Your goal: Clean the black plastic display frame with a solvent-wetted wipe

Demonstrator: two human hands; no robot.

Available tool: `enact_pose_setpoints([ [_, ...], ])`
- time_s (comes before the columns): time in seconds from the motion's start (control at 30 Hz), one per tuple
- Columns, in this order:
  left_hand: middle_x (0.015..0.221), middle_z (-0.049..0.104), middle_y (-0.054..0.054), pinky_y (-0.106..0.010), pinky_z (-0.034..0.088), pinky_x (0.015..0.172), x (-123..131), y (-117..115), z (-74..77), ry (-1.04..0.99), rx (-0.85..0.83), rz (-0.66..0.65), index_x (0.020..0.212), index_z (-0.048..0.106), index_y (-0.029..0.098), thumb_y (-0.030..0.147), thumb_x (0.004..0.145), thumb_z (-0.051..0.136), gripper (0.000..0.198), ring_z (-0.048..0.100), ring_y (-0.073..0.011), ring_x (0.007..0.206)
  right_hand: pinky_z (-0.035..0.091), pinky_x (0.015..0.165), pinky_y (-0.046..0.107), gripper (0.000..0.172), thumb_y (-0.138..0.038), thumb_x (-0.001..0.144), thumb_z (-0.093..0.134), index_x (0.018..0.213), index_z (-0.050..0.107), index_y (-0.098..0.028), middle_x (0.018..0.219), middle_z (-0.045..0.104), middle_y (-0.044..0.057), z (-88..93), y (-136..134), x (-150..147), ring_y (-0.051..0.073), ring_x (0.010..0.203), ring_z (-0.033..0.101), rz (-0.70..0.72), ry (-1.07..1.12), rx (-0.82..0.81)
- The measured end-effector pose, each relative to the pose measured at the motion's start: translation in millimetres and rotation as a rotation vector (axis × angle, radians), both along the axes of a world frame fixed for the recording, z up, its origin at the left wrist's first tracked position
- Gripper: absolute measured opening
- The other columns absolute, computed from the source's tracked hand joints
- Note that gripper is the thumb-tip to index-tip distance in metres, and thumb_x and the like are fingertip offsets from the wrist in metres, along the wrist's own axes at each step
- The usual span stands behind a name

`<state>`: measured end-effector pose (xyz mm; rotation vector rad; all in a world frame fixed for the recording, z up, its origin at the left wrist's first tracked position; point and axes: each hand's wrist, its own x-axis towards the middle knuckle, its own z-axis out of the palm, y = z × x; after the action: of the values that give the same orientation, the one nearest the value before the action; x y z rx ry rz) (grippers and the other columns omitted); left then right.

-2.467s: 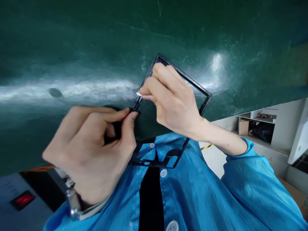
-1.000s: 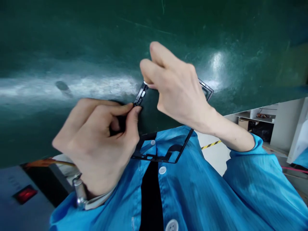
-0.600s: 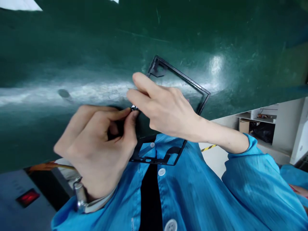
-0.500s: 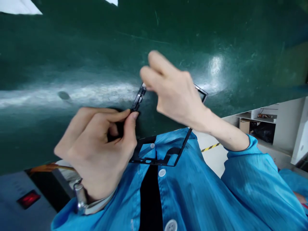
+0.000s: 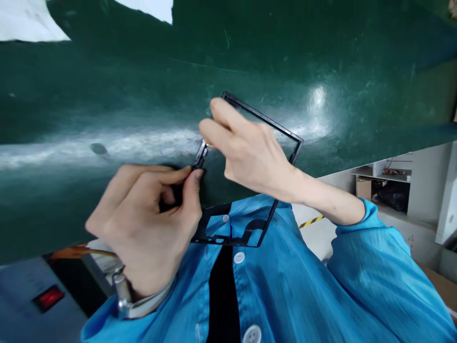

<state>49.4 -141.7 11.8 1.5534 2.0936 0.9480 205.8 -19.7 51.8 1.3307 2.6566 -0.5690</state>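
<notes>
A thin black rectangular frame [image 5: 267,119] is tilted over the near edge of the green table, its lower part in front of the blue jacket. My left hand [image 5: 150,219] pinches the frame's left side between thumb and index finger. Above that pinch, a short stretch of the side shows small notched parts [image 5: 200,156]. My right hand [image 5: 250,152] is closed, its fingertips at the upper end of that stretch, across the frame's opening. Whether those fingertips hold a separate small piece is hidden.
White sheets [image 5: 143,6] lie at the table's far left. The green table [image 5: 143,95] ends close to my body. A device with a red light [image 5: 49,298] is below left, and shelves [image 5: 392,186] stand at the right.
My right hand has moved down and slightly left along the frame's side, towards my left hand. More of the frame's top edge shows. The left hand keeps its pinch.
</notes>
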Motion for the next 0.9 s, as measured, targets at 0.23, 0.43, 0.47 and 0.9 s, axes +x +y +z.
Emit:
enact_pose_setpoints([
  [0.23, 0.076, 0.067, 0.003, -0.023, 0.039, 0.072, -0.4, 3.0, -7.7, 0.016, 0.01, 0.013, 0.092, 0.081, 0.026, 0.046, 0.095, 0.078, 0.021, 0.058, -0.0065, 0.073, 0.049, 0.065, 0.021, 0.019, -0.033, 0.108, 0.061, 0.1, 0.068, -0.017, 0.09, 0.066, 0.001, -40.2, 6.6, 32.5, 0.009, 0.077, 0.061, -0.25, 1.058, -0.389],
  [0.43, 0.082, 0.07, 0.001, -0.026, 0.038, 0.075, -14.6, 9.7, -14.2, 0.015, 0.021, 0.038, 0.1, 0.082, 0.026, 0.052, 0.093, 0.08, 0.027, 0.059, -0.0101, 0.079, 0.03, 0.042, 0.016, 0.056, -0.067, 0.09, 0.084, 0.103, 0.065, -0.016, 0.069, 0.053, -0.007, -40.8, -11.0, 37.0, 0.002, 0.05, 0.039, -0.434, 1.274, -1.096],
  [0.47, 0.084, 0.069, 0.0, -0.027, 0.037, 0.076, -16.5, 10.5, -13.6, 0.011, 0.024, 0.038, 0.105, 0.082, 0.026, 0.052, 0.092, 0.081, 0.029, 0.06, -0.0114, 0.082, 0.031, 0.043, 0.016, 0.058, -0.067, 0.088, 0.086, 0.102, 0.064, -0.016, 0.071, 0.054, -0.007, -39.3, -12.8, 36.2, 0.002, 0.051, 0.04, -0.448, 1.274, -1.138],
  [0.9, 0.096, 0.078, 0.006, -0.02, 0.054, 0.077, 9.9, 8.6, 14.1, -0.37, 0.22, -0.12, 0.102, 0.08, 0.03, 0.035, 0.094, 0.082, 0.01, 0.068, -0.0054, 0.084, 0.049, 0.061, 0.015, 0.04, -0.041, 0.086, 0.095, 0.1, 0.067, -0.016, 0.088, 0.066, -0.004, -23.9, -36.0, 20.4, 0.003, 0.067, 0.058, -0.416, 1.351, -1.028],
])
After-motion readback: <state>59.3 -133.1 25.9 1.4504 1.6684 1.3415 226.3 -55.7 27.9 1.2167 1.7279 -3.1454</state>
